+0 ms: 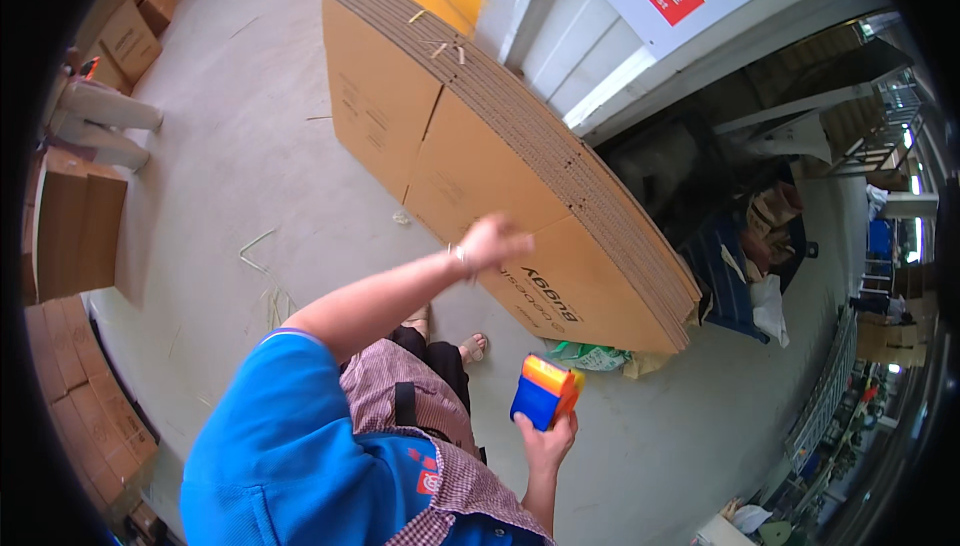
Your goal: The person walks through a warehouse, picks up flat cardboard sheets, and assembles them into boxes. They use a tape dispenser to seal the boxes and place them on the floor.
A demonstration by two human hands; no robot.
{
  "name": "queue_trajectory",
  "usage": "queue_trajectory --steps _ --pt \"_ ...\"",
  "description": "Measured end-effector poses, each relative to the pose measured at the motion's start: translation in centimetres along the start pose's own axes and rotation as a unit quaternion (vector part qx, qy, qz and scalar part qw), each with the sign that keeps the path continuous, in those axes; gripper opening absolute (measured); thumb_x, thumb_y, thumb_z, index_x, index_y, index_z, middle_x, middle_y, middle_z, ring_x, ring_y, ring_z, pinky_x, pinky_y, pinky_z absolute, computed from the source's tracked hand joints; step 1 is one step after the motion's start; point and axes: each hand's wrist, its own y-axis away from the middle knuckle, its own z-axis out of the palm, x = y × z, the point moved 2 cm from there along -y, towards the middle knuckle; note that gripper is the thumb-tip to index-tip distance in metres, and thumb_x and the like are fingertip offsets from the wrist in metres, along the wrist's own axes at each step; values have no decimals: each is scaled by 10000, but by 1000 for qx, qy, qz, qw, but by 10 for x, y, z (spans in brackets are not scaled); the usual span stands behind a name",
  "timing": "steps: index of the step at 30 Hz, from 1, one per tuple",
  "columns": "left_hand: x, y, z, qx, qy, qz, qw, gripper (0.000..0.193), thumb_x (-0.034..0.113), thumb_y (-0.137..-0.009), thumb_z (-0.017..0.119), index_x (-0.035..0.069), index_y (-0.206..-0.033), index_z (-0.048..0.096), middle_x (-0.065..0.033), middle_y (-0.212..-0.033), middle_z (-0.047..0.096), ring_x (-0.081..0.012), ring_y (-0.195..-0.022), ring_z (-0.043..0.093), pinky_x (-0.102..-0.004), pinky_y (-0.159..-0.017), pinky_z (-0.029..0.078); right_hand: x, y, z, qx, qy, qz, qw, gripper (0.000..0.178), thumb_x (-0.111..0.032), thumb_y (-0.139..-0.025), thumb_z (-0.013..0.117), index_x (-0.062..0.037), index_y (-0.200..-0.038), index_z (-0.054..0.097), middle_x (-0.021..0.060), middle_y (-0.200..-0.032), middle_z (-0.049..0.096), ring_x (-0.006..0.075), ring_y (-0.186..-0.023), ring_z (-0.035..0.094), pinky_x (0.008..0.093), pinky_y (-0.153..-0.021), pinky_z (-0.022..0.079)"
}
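The right hand (548, 440) is closed around the lower part of a small blue and orange tool (536, 401), with the thumb lying against its blue side; the fingers are partly hidden behind it. The tool is held up in front of the body, above the grey floor (240, 116), and appears near the lower end of a stack of flattened cardboard (470, 181). The left hand (495, 243) is stretched out in front of the broad face of that stack, a thin bracelet (461, 257) at its wrist. Its fingers are blurred, so I cannot tell how far they are open or whether they touch the cardboard; no object shows in it. The stack leans on its edge beside a white panel (580, 61), with a green plastic bag (590, 355) at its foot. Brown boxes (88, 231) stand well apart, over at the left.
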Motion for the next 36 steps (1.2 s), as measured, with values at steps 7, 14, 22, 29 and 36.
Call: queue_trajectory --steps 7,14,22,29,36 --pt "0 -127 2 367 65 -243 896 1226 615 -561 775 91 -1453 116 -176 -1453 213 -374 -1329 249 -492 -1060 310 35 59 1 -64 -385 267 881 449 -124 -656 761 4 -1044 577 63 -957 619 161 -853 589 306 -808 473" --pt "-9 -92 -13 381 -38 -152 911 1154 609 -577 768 99 -1433 187 -207 -1425 279 -395 -1296 313 -471 -1049 331 63 25 -36 -38 -412 227 882 440 -130 -691 757 3 -1061 561 68 -978 618 152 -867 583 290 -813 464" --pt "-41 -17 -39 403 38 -160 900 945 232 -711 693 54 -1441 120 -206 -1447 231 -381 -1307 310 -436 -1071 302 57 -110 -93 103 94 -142 980 548 -254 -567 858 -3 -924 527 152 -814 591 331 -793 549 445 -782 418" --pt "-45 37 -34 407 51 -201 890 880 157 -757 625 63 -1440 78 -192 -1417 239 -380 -1036 534 -383 -572 559 54 -143 -29 -20 225 -319 921 531 -325 -573 837 -57 -843 467 105 -743 526 263 -734 517 396 -789 368" --pt "-65 62 -39 391 116 -183 895 916 79 -728 572 84 -1455 16 -184 -1414 272 -342 -852 593 -359 -493 531 57 -127 4 -115 155 -357 914 588 -348 -515 853 -15 -863 514 154 -771 597 318 -769 573 401 -771 389"
